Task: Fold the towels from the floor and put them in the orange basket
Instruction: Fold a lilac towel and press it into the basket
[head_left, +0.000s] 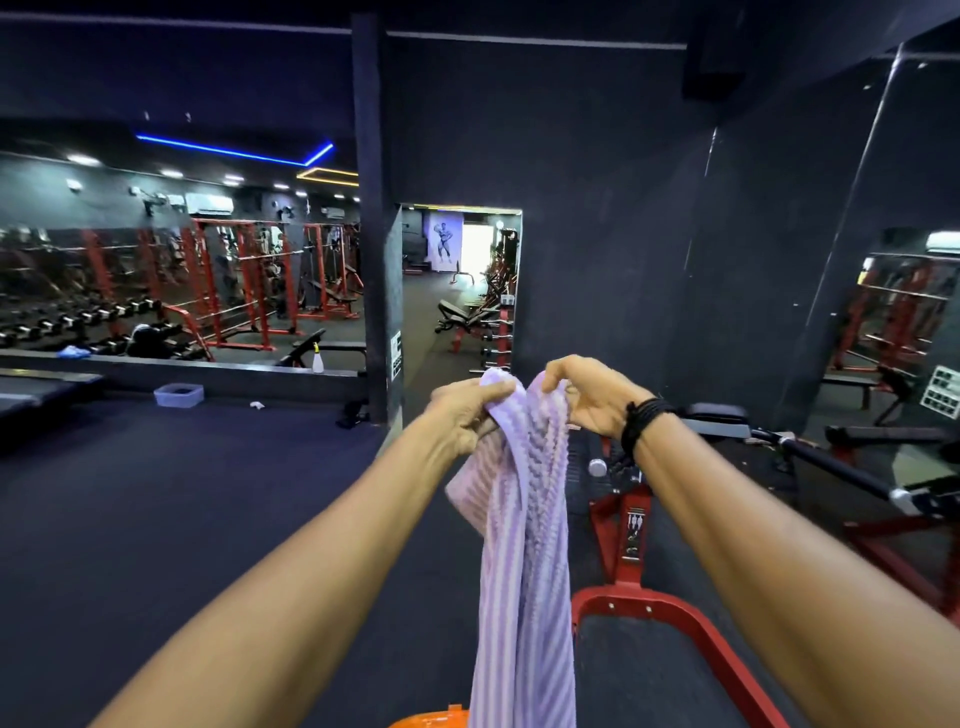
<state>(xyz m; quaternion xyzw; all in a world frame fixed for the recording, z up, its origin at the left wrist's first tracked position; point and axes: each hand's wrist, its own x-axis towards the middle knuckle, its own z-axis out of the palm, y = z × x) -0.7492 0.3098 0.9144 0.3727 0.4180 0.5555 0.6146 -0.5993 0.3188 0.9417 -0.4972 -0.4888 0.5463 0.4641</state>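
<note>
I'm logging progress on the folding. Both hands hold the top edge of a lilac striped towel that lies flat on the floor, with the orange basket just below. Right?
Not quite. The towel does not lie on the floor: it hangs down in the air from the left hand and right hand, which grip its top edge. The head view shows this, with the orange basket just below.

No words here can be made out.
The sticker on the red bench frame (632, 530) and the pillar notice (396, 353) are too blurred.
</note>
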